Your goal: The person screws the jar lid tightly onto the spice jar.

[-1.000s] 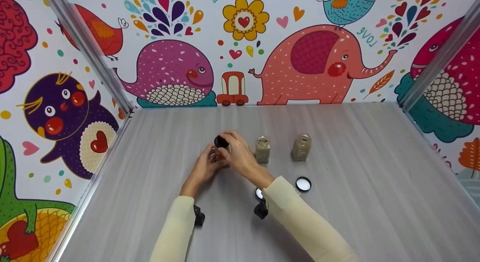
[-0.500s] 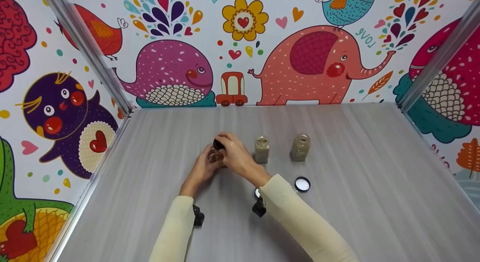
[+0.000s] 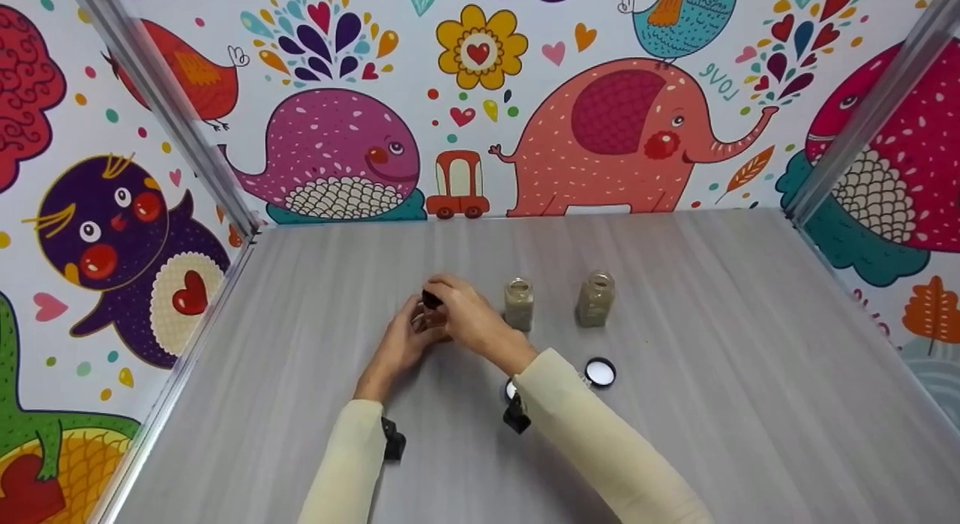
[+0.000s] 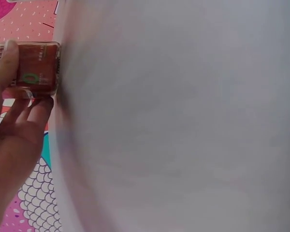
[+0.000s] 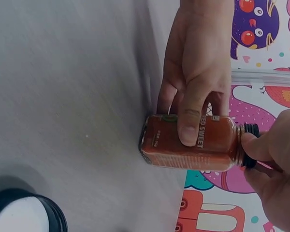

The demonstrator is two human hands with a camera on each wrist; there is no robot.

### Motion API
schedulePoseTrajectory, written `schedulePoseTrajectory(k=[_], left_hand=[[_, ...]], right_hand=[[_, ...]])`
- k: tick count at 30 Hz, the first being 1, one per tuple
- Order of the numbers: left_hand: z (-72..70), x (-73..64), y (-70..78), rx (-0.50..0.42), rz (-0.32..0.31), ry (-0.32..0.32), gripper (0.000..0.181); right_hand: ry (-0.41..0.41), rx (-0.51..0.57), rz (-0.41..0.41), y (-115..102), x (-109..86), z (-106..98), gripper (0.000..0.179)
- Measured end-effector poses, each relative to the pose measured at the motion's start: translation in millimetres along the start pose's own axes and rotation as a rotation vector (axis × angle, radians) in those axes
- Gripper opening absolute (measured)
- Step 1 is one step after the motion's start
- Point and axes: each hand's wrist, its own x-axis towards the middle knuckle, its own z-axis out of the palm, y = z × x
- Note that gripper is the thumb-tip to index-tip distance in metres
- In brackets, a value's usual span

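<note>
A glass spice jar (image 5: 212, 150) of red-orange powder, lettered "SWEET", stands on the table between both hands. My left hand (image 3: 397, 351) grips its body, thumb across the label; the left wrist view shows the jar's lower part (image 4: 38, 67). My right hand (image 3: 472, 317) pinches a black lid (image 5: 251, 137) at the jar's neck, where some glass rim shows below it. From the head view the lid (image 3: 431, 299) is partly covered by the right fingers, and most of the jar is hidden.
Two lidless jars of greenish-beige powder, one nearer (image 3: 519, 305) and one farther right (image 3: 596, 300), stand right of the hands. Two black lids lie white side up: one (image 3: 600, 372) in plain sight, another (image 3: 511, 389) partly behind the right wrist. Printed walls border the grey table (image 3: 712, 404).
The right fingers have turned slightly on the black lid and cover more of it. The left hand keeps its hold on the jar. The head view has shifted a little.
</note>
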Motion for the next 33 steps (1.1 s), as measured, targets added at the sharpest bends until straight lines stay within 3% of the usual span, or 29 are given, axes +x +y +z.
schedulePoseTrajectory(k=[6,15,25,33], left_hand=[[0.7,0.4,2.5,-0.050,-0.021,-0.006,0.064],[0.3,1.7,3.1,-0.038,-0.033,-0.008,0.055],[-0.6,0.8,3.1,-0.034,-0.026,0.004,0.059],[-1.5,0.5,3.4,0.033,-0.028,0.015,0.058]], right_hand=[[-0.002,0.038,0.001,1.2,2.9,-3.6,0.046],[0.057,0.031,0.058,-1.9,5.3,-2.5,0.029],[0.034,0.042,0.161,-3.6,7.5,-3.3,0.039],[0.019,0.004,0.120,-2.5,7.0,-5.6,0.056]])
